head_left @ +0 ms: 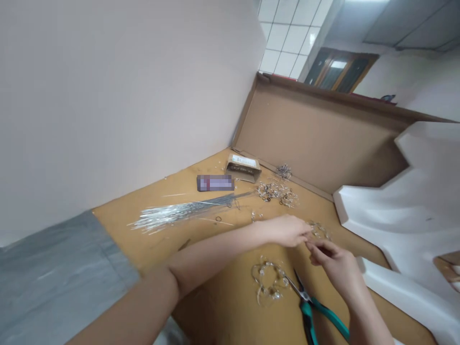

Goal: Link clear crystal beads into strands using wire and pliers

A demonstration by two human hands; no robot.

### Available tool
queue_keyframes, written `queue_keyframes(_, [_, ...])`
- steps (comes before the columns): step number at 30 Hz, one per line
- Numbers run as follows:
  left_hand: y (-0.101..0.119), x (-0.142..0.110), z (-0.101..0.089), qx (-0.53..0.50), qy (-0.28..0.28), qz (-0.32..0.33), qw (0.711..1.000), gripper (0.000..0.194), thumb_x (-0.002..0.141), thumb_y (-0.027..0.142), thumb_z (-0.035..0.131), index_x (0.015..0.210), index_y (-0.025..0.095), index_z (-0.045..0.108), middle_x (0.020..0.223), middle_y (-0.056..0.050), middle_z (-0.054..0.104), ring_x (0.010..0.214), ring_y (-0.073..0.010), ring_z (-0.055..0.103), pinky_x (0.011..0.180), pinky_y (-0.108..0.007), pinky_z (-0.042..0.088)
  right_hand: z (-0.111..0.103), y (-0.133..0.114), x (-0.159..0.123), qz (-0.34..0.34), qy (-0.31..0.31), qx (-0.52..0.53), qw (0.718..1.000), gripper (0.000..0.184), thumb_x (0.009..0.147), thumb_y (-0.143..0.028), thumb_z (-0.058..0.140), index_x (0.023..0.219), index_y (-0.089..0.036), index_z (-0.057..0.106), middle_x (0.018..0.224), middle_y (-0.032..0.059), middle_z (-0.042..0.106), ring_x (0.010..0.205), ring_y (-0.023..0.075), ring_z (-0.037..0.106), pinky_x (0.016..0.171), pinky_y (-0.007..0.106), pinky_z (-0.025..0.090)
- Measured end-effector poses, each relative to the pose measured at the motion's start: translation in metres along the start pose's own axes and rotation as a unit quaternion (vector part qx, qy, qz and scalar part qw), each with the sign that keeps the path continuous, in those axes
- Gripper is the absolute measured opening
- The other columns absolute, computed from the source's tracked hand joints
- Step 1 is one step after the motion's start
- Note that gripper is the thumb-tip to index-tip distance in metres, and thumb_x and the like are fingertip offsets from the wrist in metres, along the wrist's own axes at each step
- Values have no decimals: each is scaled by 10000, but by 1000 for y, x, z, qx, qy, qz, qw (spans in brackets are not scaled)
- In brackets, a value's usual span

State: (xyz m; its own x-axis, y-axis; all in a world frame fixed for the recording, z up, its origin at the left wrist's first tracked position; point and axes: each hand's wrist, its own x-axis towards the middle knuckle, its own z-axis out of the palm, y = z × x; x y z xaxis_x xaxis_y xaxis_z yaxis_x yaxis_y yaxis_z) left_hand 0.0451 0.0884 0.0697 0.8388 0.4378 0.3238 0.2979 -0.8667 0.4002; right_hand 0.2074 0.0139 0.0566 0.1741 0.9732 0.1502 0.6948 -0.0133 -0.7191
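Note:
My left hand (289, 230) reaches across from the left with its fingers pinched together. Meeting it at the fingertips, my right hand (332, 258) is pinched too; whatever sits between them is too small to make out. Below the hands lies a ring of clear beads on wire (268, 280). Pliers with green handles (305, 299) rest beside it, jaws apart, near my right forearm. Behind my hands, more clear beaded pieces (319, 230) are partly hidden. A larger pile of beaded wire pieces (276, 191) lies farther back.
A bundle of thin silvery wires (183, 211) lies left of the pile. Behind it are a dark flat case (215, 183) and a small open cardboard box (244, 167). A cardboard wall (316, 129) stands at the back, white moulded foam (381, 206) at the right.

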Motion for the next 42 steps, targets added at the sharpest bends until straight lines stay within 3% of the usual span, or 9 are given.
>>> queue_keyframes(2, [-6,-1,-5,-168,10,-41,985,55,800,189,530,802,150,568,716,1,597,672,-118,573,611,-235,441,-6,-12,-1,40,-47,109,992,319,617,-464,672,746,-172,661,534,9,585,527,161,551,569,291,459])
queue_keyframes(5, [-11,-1,-5,-411,-33,-99,906,57,799,199,550,793,143,537,565,62,510,476,-63,496,502,-204,430,-10,-24,-6,77,-67,216,971,324,570,-420,739,735,-153,660,519,-7,560,487,122,507,533,265,436])
queue_keyframes(8, [-11,-1,-3,-521,-31,-105,847,69,768,164,585,741,127,534,523,70,501,430,-43,468,471,-185,411,-11,-29,-9,92,-77,276,954,300,550,-381,767,713,-152,663,519,-12,559,475,101,493,517,244,421])
queue_keyframes(12, [-7,0,-2,-582,-21,-98,807,141,722,219,649,735,118,552,525,58,535,429,-44,486,459,-183,410,-16,-29,-14,92,-77,300,946,269,570,-354,763,716,-151,663,537,-7,574,480,96,496,519,237,416])
queue_keyframes(17, [2,-1,-4,-560,-47,-104,821,98,706,142,644,750,111,562,536,46,559,480,-71,544,486,-205,455,-22,-27,-21,88,-71,299,948,256,590,-367,751,714,-164,655,518,-17,567,486,93,502,529,228,414])
queue_keyframes(22, [9,-3,-13,-516,-10,-111,849,26,770,117,555,759,113,531,520,58,527,444,-54,510,476,-193,440,-24,-30,-17,60,-65,268,959,272,603,-375,740,735,-160,640,554,-4,580,514,116,522,546,253,434])
queue_keyframes(28, [10,-7,-24,-533,23,-98,840,99,766,196,587,773,110,539,585,39,562,447,-43,516,497,-193,428,-23,-38,-14,28,-47,275,960,267,638,-391,711,751,-162,636,554,-3,575,517,120,532,554,266,455])
queue_keyframes(37, [0,-7,-22,-581,-43,-78,809,200,724,274,646,806,110,567,665,7,609,500,-72,575,520,-221,470,-32,-36,-12,34,-106,235,966,267,667,-402,688,762,-156,640,530,7,595,503,113,537,528,241,441])
queue_keyframes(42, [-1,-10,-31,-523,-22,-110,845,169,803,279,557,845,118,590,643,12,610,460,-44,547,474,-173,417,-35,-34,-12,37,-76,191,978,285,633,-419,704,721,-154,648,506,3,569,450,105,495,430,226,401])
